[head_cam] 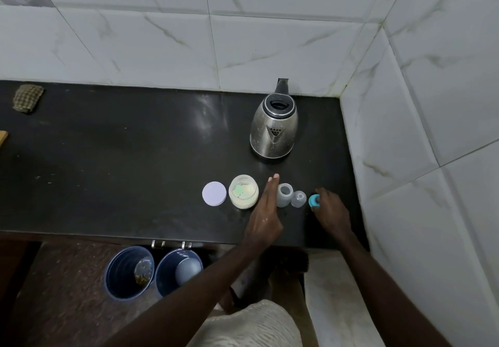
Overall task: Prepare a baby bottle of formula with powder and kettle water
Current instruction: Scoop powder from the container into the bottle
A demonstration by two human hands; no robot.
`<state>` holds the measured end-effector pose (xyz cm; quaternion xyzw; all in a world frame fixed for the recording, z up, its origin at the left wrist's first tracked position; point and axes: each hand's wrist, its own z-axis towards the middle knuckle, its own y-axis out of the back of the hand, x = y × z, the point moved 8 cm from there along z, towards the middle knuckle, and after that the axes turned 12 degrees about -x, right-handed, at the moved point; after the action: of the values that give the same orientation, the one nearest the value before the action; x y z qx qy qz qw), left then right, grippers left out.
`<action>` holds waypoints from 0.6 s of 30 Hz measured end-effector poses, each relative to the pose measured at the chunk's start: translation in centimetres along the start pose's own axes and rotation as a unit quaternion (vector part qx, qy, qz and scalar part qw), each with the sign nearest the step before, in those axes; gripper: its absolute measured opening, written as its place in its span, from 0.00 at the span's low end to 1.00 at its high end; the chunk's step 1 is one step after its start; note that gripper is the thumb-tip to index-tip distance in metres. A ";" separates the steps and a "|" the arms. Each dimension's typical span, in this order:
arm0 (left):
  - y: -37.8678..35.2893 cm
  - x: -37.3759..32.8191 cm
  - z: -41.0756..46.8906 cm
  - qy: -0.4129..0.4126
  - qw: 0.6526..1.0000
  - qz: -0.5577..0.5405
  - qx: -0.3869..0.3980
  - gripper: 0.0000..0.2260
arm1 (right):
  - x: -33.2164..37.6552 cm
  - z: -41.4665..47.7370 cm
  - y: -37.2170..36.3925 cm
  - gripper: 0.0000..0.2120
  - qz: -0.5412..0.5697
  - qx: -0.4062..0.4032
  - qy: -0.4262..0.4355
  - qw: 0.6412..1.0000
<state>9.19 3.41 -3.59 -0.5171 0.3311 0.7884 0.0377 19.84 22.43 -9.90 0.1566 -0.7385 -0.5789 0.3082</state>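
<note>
A steel kettle point(274, 128) stands at the back right of the black counter point(121, 157). In front of it, in a row, are a flat lilac lid point(214, 193), an open jar of pale powder point(243, 191) with a scoop inside, the open baby bottle point(284, 195), a clear cap point(298, 199) and a blue teat ring point(313, 200). My left hand point(266, 209) lies flat with fingers straight, between the jar and the bottle, touching the bottle's left side. My right hand point(330, 213) has its fingertips on the blue ring.
White tiled walls close the counter at the back and right. A checked cloth point(27, 98) lies at the back left. Two blue buckets point(129, 272) point(179, 269) stand on the floor below the counter's front edge.
</note>
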 end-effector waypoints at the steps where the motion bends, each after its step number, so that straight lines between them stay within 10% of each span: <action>1: 0.9 -0.6 -0.1 -0.025 1.000 0.003 0.002 0.41 | 0.1 -0.2 0.0 0.31 0.002 -0.003 -0.001 1.000; 10: 8.0 5.7 3.1 0.005 0.994 0.104 0.016 0.50 | 8.5 -3.4 8.0 0.19 0.229 -0.269 -0.006 0.936; 14: 6.9 10.5 3.5 0.095 0.983 0.110 0.108 0.56 | 17.2 -4.6 6.2 0.11 0.235 -0.145 0.153 0.949; 18: 7.4 10.5 3.8 0.124 0.985 0.077 0.090 0.34 | 20.9 -4.7 1.9 0.18 0.074 0.009 0.168 0.983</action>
<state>-1.66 -3.24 -7.90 -0.5783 0.4418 0.6856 -0.0186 7.18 7.08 -1.68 0.1990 -0.6910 -0.5132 0.4686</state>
